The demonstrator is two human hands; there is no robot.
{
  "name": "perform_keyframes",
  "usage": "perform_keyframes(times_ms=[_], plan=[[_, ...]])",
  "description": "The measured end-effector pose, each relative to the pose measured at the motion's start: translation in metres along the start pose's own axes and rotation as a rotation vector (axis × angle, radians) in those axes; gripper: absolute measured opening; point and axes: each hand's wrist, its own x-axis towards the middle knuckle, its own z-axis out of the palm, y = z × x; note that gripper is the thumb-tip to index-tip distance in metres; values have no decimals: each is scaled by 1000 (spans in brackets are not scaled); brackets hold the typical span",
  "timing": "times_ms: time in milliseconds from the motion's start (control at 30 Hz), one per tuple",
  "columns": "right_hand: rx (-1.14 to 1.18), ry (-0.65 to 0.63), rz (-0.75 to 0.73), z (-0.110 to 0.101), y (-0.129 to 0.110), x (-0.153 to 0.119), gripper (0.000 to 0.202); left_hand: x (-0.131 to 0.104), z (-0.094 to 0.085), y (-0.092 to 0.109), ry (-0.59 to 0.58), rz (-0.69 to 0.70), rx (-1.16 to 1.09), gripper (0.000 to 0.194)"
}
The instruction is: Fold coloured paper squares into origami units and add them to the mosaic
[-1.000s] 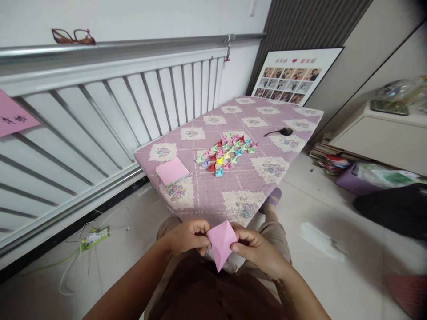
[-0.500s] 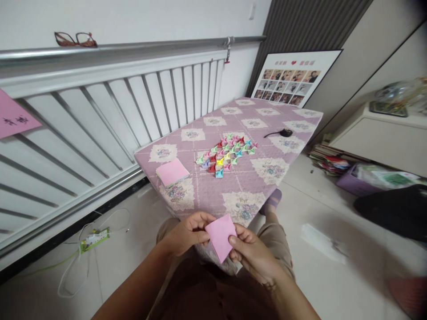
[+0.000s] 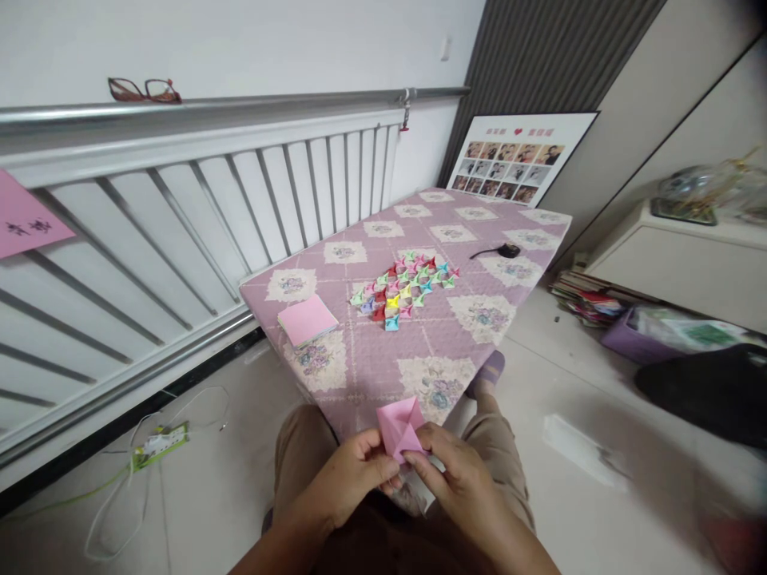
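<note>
A folded pink origami paper (image 3: 396,425) is held above my lap, by the near edge of the table. My left hand (image 3: 359,475) pinches its lower left side between thumb and fingers. On the other side, my right hand (image 3: 449,467) grips the lower right corner, thumb in front. The paper's flaps stand partly apart, showing creased triangular faces. Beyond it on the table lies a stack of square paper (image 3: 307,319) with a pink sheet on top. Right of the stack, several small folded paper pieces (image 3: 392,302) in many colours sit in rows.
A flowered pink tablecloth (image 3: 413,347) covers the table. A black object with a short cord (image 3: 508,251) lies toward its right side. Left stands a white radiator (image 3: 240,208), with glasses (image 3: 144,90) on the pipe above. A power strip (image 3: 160,445) and cables lie on the floor.
The pink paper has gone from a flat diamond to a form with opened flaps. Both hands have moved slightly down, and the right fingers have shifted on the paper. The view has tilted up a little.
</note>
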Motion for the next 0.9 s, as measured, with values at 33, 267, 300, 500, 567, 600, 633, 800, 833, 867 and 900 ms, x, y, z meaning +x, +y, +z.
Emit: perform_keyframes(times_ms=[33, 267, 300, 500, 567, 600, 633, 800, 833, 867, 900], plan=[[-19, 6, -6, 1, 0, 0, 18, 0, 2, 1, 29, 1, 16, 32], [-29, 113, 87, 11, 1, -3, 15, 1, 13, 7, 187, 14, 169, 19], [-20, 131, 108, 12, 1, -3, 16, 1, 14, 8, 204, 28, 205, 18], [0, 202, 153, 16, 0, -2, 26, -1, 20, 13, 237, 52, 287, 17], [11, 187, 165, 16, 0, -3, 25, -1, 21, 13, 243, 54, 275, 17], [16, 191, 177, 16, -1, -3, 23, -1, 21, 12, 253, 55, 276, 16], [21, 202, 191, 16, -1, -3, 22, 0, 21, 12, 265, 55, 280, 16], [94, 304, 274, 16, 0, -2, 15, -1, 19, 7, 300, 60, 341, 14], [137, 322, 297, 17, 2, -2, 16, -1, 19, 7, 301, 59, 354, 14], [191, 337, 327, 17, 4, -2, 18, -2, 19, 7, 303, 54, 368, 14], [253, 344, 363, 18, 6, -2, 24, -2, 19, 6, 307, 47, 383, 14]])
